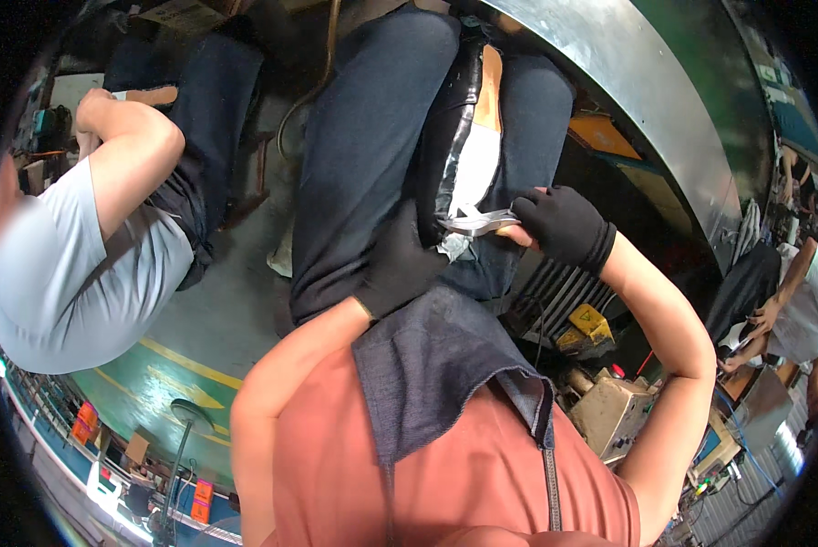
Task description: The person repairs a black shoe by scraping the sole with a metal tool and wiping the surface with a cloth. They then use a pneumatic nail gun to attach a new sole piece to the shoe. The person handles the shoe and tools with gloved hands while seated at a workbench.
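Observation:
A black shoe upper with a tan and white sole (478, 164) lies sole up between my knees, over dark trousers. Its shiny black edge runs down the left side. My left hand (400, 260), in a black glove, grips the near end; its fingertips are partly hidden. My right hand (559, 223), also gloved with bare fingertips showing, is closed around a silver metal hand tool (482, 221), like scissors or pincers. The tool's tip reaches across the near end of the sole, close to my left fingers. Crumpled whitish material (454, 244) shows just below the tip.
A person in a light shirt (108, 255) sits at the left, holding a tan-soled piece. A curved metal surface (627, 64) rises at the upper right. Beside my right elbow stands a beige machine (612, 415), with a yellow pedal-like part (586, 328) above. More workers are at the far right.

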Available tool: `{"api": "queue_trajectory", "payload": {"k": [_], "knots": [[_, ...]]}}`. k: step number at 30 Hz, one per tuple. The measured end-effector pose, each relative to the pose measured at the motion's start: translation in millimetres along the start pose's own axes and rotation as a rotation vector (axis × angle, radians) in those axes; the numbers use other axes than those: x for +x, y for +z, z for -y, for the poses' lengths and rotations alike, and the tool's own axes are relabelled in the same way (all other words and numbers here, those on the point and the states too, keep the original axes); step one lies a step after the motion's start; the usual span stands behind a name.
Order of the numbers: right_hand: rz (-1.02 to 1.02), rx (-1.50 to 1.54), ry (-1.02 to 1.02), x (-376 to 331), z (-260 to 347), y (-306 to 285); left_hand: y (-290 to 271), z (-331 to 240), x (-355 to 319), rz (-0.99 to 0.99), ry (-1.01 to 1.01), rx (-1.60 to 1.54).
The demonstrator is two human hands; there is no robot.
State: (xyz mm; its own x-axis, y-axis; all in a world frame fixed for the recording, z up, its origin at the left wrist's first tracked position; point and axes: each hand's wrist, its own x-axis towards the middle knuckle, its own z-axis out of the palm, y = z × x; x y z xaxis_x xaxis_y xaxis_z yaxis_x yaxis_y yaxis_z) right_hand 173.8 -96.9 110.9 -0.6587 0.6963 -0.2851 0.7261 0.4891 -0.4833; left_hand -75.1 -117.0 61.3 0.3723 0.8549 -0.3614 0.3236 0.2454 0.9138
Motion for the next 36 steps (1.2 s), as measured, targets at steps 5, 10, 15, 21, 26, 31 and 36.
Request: {"api": "queue_trajectory", "payload": {"k": [5,10,15,21,26,31,36], "knots": [[0.002,0.004,-0.073,6,-16,3,3,2,3,-0.032,0.044,-0.031],[0.001,0.012,-0.088,13,-18,2,6,9,6,-0.081,0.064,0.061],[-0.018,-0.042,-0.062,8,-13,7,-1,13,3,-0.046,-0.013,0.099],[-0.049,-0.043,-0.096,3,-14,9,0,9,0,-0.048,-0.024,0.044],[-0.049,-0.027,-0.145,12,-20,8,-3,77,-2,0.236,-0.098,-0.531],[-0.031,-0.04,-0.121,14,-21,11,2,62,2,0.158,-0.129,-0.46],[0.057,0.026,0.001,12,-7,-3,13,79,-1,0.092,-0.065,-0.315]]}}
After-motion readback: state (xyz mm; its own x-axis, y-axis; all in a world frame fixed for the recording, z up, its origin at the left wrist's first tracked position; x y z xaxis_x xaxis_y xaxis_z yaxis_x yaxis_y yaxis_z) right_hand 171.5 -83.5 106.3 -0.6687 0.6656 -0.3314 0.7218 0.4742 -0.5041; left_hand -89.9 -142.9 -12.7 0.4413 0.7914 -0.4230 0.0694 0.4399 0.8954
